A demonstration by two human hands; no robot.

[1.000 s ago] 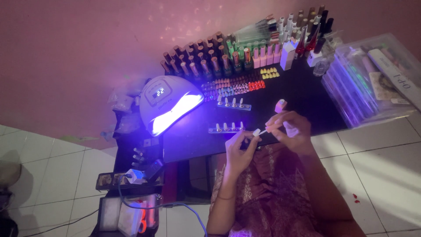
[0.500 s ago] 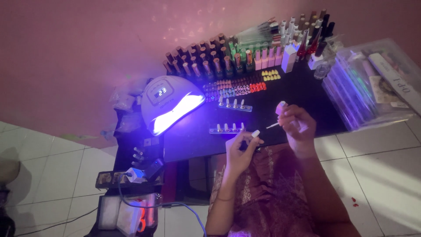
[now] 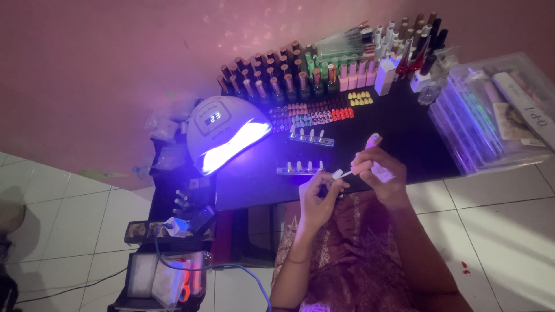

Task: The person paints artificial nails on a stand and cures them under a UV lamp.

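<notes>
the left hand (image 3: 317, 193) pinches a small white nail tip (image 3: 336, 174) between thumb and fingers, holding it up just off the near edge of the black table (image 3: 399, 127). the right hand (image 3: 381, 170) is closed around a thin polish brush (image 3: 347, 172), fingers pressed together on its handle, and the brush end touches the nail tip; it looks as if the same hand also grips a small pale bottle (image 3: 373, 140), though the dim light makes that hard to tell. on the table just beyond the hands lies a strip of mounted nail tips (image 3: 299, 168), with a second strip (image 3: 311, 136) farther back. at the table's left end sits a white curing lamp (image 3: 222, 133), glowing violet from its mouth. along the table's far edge stand rows of polish bottles (image 3: 324, 72), and in front of them lie rows of coloured sample tips (image 3: 315, 112). clear plastic boxes (image 3: 483, 118) rest past the table's right end, on the white tiled floor (image 3: 509, 219).
</notes>
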